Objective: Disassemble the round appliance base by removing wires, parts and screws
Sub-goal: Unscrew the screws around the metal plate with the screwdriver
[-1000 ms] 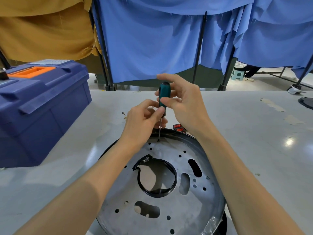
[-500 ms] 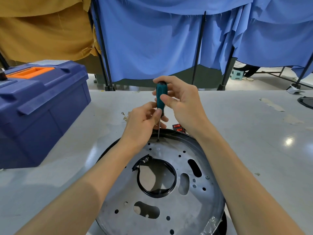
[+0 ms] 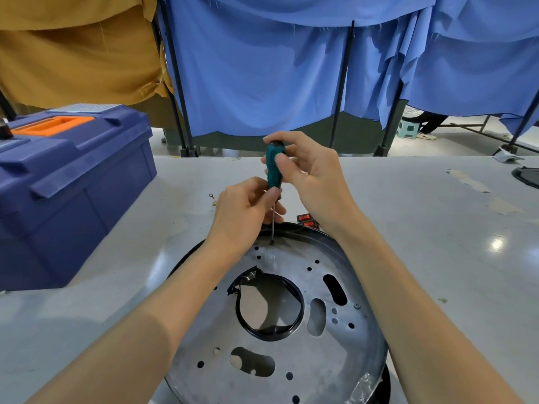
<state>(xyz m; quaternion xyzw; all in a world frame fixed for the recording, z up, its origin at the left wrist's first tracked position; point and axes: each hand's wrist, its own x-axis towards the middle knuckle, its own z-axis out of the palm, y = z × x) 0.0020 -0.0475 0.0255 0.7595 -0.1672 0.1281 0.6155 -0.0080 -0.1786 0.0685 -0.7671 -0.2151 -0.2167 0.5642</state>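
– Looking down through the head camera, where does the round base [image 3: 335,360] lie?

– Flat on the pale surface [image 3: 437,258], right in front of the person and between the two forearms. It is a metal disc full of holes and slots. A black ring [image 3: 271,336] lines its big middle opening.

– And the hands?

– Both are at the far edge of the disc. The right hand [image 3: 312,173] grips the teal handle of a screwdriver [image 3: 274,167], with its fingers [image 3: 284,163] curled round the handle near the top. The left hand [image 3: 242,211] is lower, and its fingers [image 3: 272,196] pinch the tool where the handle meets the thin shaft.

– How does the tool stand?

– Nearly upright. Its tip is down on a small screw [image 3: 271,243] near the far rim of the disc.

– Any other screw?

– One more screw head [image 3: 356,306] shows on the right side of the disc, beside a long slot.

– What else is around?

– A dark blue toolbox [image 3: 67,193] with an orange handle sits on the left, apart from the disc. Two red switches [image 3: 304,218] lie just beyond the far rim, partly hidden by the right wrist. A small ring terminal [image 3: 212,196] lies near the left hand. Blue curtains [image 3: 262,68] and a mustard cloth [image 3: 73,53] hang behind.
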